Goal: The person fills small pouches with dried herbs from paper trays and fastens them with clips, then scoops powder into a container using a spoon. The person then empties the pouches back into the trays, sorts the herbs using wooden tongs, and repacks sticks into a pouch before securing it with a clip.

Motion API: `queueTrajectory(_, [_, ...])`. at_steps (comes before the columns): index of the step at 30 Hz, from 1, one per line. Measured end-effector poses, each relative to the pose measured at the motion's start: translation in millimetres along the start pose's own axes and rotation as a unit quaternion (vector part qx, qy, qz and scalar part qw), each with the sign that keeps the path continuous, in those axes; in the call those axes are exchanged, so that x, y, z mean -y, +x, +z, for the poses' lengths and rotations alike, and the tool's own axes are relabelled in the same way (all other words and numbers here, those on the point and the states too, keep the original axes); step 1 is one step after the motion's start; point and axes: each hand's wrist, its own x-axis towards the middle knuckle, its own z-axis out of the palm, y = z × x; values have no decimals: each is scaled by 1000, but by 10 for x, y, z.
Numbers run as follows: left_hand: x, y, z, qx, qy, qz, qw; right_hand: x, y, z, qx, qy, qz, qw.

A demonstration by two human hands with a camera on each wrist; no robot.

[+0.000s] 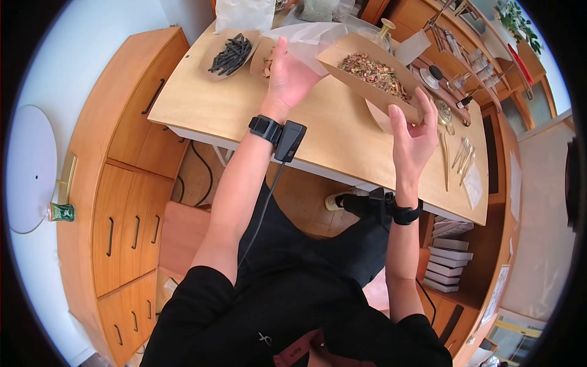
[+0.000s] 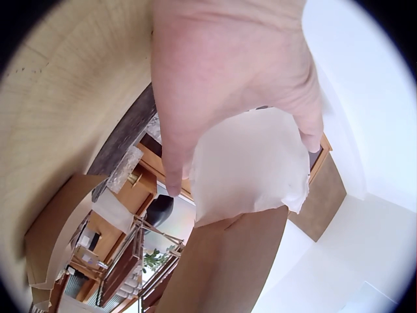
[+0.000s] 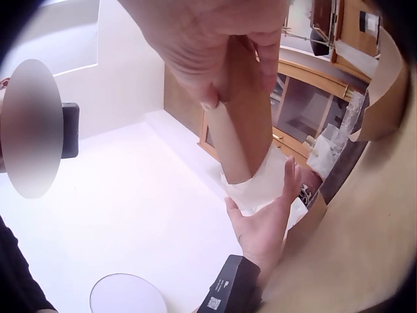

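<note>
- One paper tray [image 1: 351,77] between the hands, long axis slanting far left to near right.
- Right hand [image 1: 413,139] grips its near-right end.
- Left hand [image 1: 295,81] holds translucent bag [image 1: 309,37] at far-left end.

Left arm [image 1: 229,202] is pointing forward, left hand [image 1: 293,78] is gripping, thumb and fingers standing apart; right arm [image 1: 401,251] is pointing forward too, right hand [image 1: 416,145] is pinching between thumb and curving fingers!
</note>
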Motion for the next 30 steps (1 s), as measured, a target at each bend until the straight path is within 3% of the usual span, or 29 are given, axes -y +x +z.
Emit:
queueTrajectory(8, [15, 46, -40, 52, 10, 10, 999, 18, 36, -23, -10, -78, -35, 996])
queueTrajectory(11, [30, 47, -32, 34, -1, -14, 999, 31, 59, -24, -3, -110, -55, 992])
queueTrajectory(30, [72, 70, -44, 75, 15, -83, 994, 195, 370, -147, 56, -141, -86, 985])
